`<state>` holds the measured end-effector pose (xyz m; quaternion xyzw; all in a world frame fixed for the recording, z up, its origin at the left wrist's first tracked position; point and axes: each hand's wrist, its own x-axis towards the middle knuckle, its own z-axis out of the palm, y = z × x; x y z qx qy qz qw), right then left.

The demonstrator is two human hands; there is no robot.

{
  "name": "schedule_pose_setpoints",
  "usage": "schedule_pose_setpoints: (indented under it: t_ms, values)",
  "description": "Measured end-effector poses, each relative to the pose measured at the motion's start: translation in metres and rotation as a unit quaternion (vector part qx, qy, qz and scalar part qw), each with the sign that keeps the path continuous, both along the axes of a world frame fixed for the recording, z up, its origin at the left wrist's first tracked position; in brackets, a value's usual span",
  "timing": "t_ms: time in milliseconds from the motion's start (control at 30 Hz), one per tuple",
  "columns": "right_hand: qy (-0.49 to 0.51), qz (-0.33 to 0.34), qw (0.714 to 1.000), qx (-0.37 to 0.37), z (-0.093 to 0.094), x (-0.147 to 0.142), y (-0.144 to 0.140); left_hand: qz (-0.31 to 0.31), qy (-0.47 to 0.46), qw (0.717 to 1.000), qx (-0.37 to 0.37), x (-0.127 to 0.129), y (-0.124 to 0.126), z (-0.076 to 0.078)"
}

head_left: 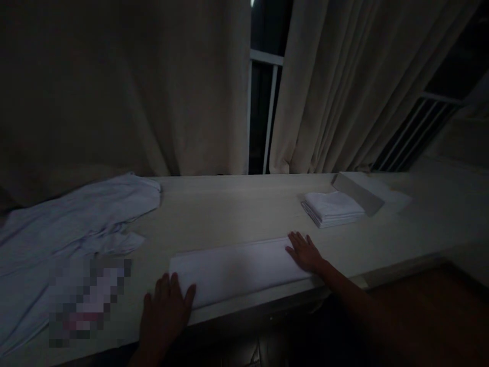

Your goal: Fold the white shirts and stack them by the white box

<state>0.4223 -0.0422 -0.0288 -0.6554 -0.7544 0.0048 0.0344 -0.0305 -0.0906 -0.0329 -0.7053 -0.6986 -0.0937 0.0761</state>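
The left hand (165, 311) lies low in the view, at about seven o'clock from the centre. It rests palm down, fingers (170, 285) held together and pointing up toward twelve o'clock, the thumb spread out toward two o'clock. Only its wrist shows before the lower edge cuts it off. The right hand (305, 252) lies at about four o'clock from the centre, also palm down and flat, its fingers slightly fanned and pointing toward ten o'clock. Its bare forearm runs back from the wrist toward five o'clock and fades into the dark. Neither hand is closed around anything; both lie open.
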Motion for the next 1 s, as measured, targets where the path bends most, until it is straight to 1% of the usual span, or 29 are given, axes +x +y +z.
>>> schedule_pose_setpoints:
  t_ms: [67, 133, 200, 233, 267, 300, 333, 367, 433, 467, 500, 567, 633, 733, 867, 933, 1000]
  values:
    - [0.017, -0.014, 1.000, 0.022, 0.000, 0.017, 0.001, 0.009, 0.005, 1.000, 0.000, 0.005, 0.001, 0.013]
    - [0.050, -0.061, 0.995, 0.061, 0.001, 0.032, -0.001, -0.006, 0.025, 0.999, 0.019, 0.017, 0.004, 0.025]
    - [0.086, -0.141, 0.980, 0.108, 0.002, 0.042, -0.010, -0.074, 0.048, 0.995, 0.042, 0.043, 0.010, 0.034]
    - [0.099, -0.176, 0.971, 0.125, 0.002, 0.043, -0.017, -0.121, 0.057, 0.990, 0.049, 0.061, 0.013, 0.038]
    - [0.106, -0.194, 0.966, 0.135, 0.003, 0.040, -0.025, -0.172, 0.065, 0.982, 0.052, 0.082, 0.017, 0.040]
    - [0.108, -0.191, 0.966, 0.138, 0.005, 0.033, -0.035, -0.223, 0.069, 0.971, 0.047, 0.104, 0.020, 0.041]
    - [0.106, -0.171, 0.970, 0.137, 0.006, 0.021, -0.045, -0.267, 0.072, 0.960, 0.039, 0.127, 0.024, 0.041]
    - [0.105, -0.131, 0.977, 0.131, 0.008, 0.006, -0.054, -0.304, 0.073, 0.949, 0.027, 0.150, 0.027, 0.039]
    - [0.113, -0.062, 0.982, 0.140, 0.012, -0.031, -0.070, -0.341, 0.074, 0.937, 0.002, 0.186, 0.033, 0.030]
    - [0.121, -0.043, 0.981, 0.144, 0.013, -0.048, -0.075, -0.346, 0.076, 0.935, -0.009, 0.199, 0.035, 0.024]
    - [0.131, -0.038, 0.980, 0.143, 0.013, -0.062, -0.078, -0.345, 0.078, 0.935, -0.017, 0.207, 0.036, 0.018]
    - [0.149, -0.048, 0.980, 0.123, 0.011, -0.077, -0.080, -0.340, 0.083, 0.936, -0.026, 0.215, 0.038, 0.007]
    - [0.159, -0.080, 0.978, 0.105, 0.005, -0.072, -0.081, -0.335, 0.087, 0.938, -0.027, 0.215, 0.038, 0.001]
    - [0.160, -0.150, 0.970, 0.102, -0.006, -0.040, -0.084, -0.338, 0.093, 0.936, -0.020, 0.211, 0.037, -0.002]
    - [0.154, -0.257, 0.948, 0.103, -0.016, 0.006, -0.093, -0.342, 0.111, 0.933, -0.022, 0.210, 0.038, -0.001]
    - [0.158, -0.281, 0.941, 0.101, -0.016, 0.017, -0.097, -0.339, 0.122, 0.933, -0.027, 0.214, 0.038, 0.001]
    - [0.168, -0.278, 0.939, 0.108, -0.012, 0.019, -0.101, -0.353, 0.128, 0.927, -0.025, 0.227, 0.035, 0.005]
